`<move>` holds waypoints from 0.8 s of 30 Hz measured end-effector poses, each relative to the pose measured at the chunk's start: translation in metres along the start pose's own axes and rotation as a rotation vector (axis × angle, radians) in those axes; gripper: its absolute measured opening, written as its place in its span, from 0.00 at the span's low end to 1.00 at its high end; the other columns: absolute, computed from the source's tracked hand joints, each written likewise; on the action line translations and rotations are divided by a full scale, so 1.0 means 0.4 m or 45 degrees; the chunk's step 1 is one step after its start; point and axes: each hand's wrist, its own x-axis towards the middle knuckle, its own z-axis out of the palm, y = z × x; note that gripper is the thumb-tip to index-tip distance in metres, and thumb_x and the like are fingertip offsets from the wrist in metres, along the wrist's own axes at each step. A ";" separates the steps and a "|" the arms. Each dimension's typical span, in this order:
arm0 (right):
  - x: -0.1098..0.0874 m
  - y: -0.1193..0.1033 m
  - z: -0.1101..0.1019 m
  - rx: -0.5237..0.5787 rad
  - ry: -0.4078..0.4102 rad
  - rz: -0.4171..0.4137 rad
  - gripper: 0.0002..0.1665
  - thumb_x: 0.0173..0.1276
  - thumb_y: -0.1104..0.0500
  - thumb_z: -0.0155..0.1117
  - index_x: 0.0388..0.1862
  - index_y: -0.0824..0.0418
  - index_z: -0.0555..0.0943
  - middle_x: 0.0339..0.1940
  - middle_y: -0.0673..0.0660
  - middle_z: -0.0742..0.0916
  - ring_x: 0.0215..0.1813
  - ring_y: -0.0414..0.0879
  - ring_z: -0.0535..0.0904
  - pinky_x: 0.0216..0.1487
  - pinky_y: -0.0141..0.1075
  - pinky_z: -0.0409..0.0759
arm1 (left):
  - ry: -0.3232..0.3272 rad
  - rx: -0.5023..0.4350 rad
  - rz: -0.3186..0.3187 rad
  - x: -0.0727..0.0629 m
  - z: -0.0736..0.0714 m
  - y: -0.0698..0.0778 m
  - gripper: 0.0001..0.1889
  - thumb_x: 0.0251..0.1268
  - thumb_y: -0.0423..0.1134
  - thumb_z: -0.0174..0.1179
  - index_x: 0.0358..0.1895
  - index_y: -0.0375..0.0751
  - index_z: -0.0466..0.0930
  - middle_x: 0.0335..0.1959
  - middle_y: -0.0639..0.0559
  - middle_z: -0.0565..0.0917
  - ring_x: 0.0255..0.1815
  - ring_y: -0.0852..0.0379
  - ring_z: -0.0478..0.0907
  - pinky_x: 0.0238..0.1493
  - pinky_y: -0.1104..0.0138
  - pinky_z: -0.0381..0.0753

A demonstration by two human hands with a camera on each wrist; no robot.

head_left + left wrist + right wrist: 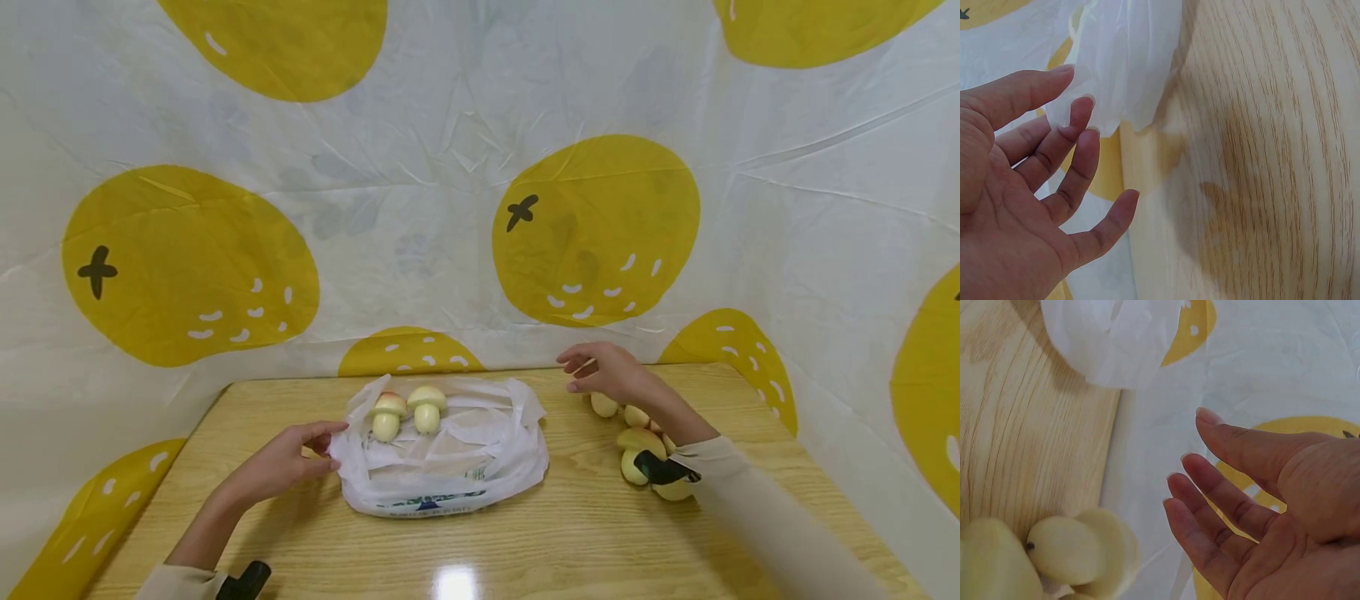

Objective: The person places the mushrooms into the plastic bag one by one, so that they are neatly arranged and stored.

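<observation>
A white plastic bag (450, 492) with green print lies on the table. Two cream mushrooms (427, 408), which look artificial, sit at its left back. My left hand (281, 458) holds the bag's left edge, the thin film between thumb and fingers in the left wrist view. My right hand (611, 373) hovers to the right of the bag with loosely bent fingers and nothing in them. Below it lies a group of several more mushrooms (635, 465), partly hidden by the right wrist; some pale mushrooms (1066, 550) show in the right wrist view.
The wood-grain table (525, 550) ends at the back against a pale cloth (420, 250) printed with yellow fruit. The cloth also hangs on both sides. A dark wrist strap (663, 468) sits on the right sleeve.
</observation>
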 end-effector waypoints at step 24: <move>-0.031 0.134 -0.053 -0.070 0.053 0.001 0.24 0.63 0.70 0.72 0.58 0.75 0.80 0.51 0.73 0.84 0.56 0.71 0.78 0.59 0.60 0.76 | -0.016 -0.020 -0.016 -0.004 -0.001 -0.001 0.32 0.66 0.40 0.69 0.70 0.31 0.72 0.42 0.47 0.77 0.46 0.48 0.70 0.38 0.67 0.71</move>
